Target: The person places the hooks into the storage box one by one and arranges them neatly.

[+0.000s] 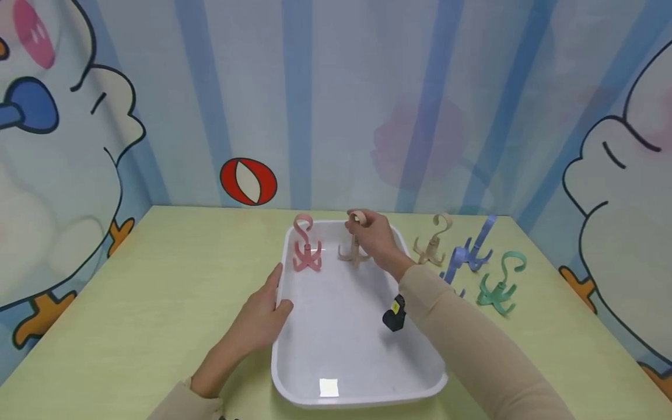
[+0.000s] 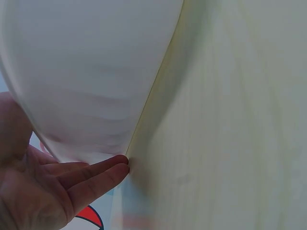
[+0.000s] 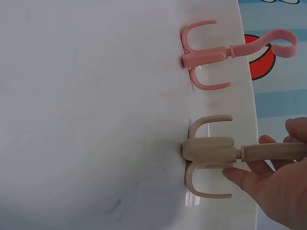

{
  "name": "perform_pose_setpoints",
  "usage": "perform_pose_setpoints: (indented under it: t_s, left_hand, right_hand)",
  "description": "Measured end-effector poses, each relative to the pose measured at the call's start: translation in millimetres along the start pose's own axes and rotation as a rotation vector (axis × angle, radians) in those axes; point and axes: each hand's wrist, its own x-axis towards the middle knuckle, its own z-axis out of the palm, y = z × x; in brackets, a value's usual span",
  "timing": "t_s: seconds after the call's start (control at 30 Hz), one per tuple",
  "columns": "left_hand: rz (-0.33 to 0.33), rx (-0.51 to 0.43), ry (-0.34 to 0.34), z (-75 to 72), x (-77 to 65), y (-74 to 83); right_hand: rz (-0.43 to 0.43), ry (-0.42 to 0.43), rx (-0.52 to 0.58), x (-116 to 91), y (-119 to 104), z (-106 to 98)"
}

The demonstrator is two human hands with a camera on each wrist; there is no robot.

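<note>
A white rectangular tray (image 1: 336, 332) lies lengthwise on the table. My left hand (image 1: 262, 318) grips its left side, thumb over the rim and fingers along the outer wall; the left wrist view shows the fingertips (image 2: 122, 165) low on that wall. At the tray's far end, my right hand (image 1: 375, 236) holds a beige rotating hook hanger (image 3: 211, 149) by its upper hook. The hanger stands upright with its prongs low at the tray floor. To its left stands a pink hook hanger (image 1: 307, 256), upright inside the tray and touched by neither hand.
Right of the tray on the pale yellow table (image 1: 210, 251) stand another beige hanger (image 1: 430, 251), two blue ones, one further back (image 1: 475, 251) and one partly behind my right sleeve (image 1: 454, 265), and a green one (image 1: 497, 294). A cartoon-printed backdrop (image 1: 336, 105) rises behind the table.
</note>
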Motion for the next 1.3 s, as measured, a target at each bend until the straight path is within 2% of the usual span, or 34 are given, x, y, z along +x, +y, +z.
perform_pose_setpoints:
  t_s: [0.23,0.4,0.57,0.8,1.03,1.3]
  left_hand:
    - [-0.012,0.006,-0.010,-0.1,0.0,0.2]
    - [-0.026,0.008,-0.013,-0.6,-0.1,-0.9]
    - [-0.019,0.012,-0.014,-1.6,0.0,-0.5]
    - [-0.013,0.006,-0.020,-0.9,0.9,-0.2]
    - [-0.021,0.000,-0.024,-0.3,1.1,-1.4]
    - [-0.016,0.005,-0.027,-0.7,1.2,-0.6]
  right_hand:
    - [0.005,-0.057,0.010,-6.4,-7.3,-9.5]
    - [-0.028,-0.079,-0.003,-11.0,-16.4,-15.6]
    - [-0.058,-0.067,0.030,-17.8,-22.6,-24.5]
    - [-0.027,-0.033,0.023,-25.7,-24.3,-38.3]
    - [-0.048,-0.016,0.005,-36.5,-29.3,-48.1]
    - [-0.028,0.011,0.016,-53.2,-35.1,-59.4]
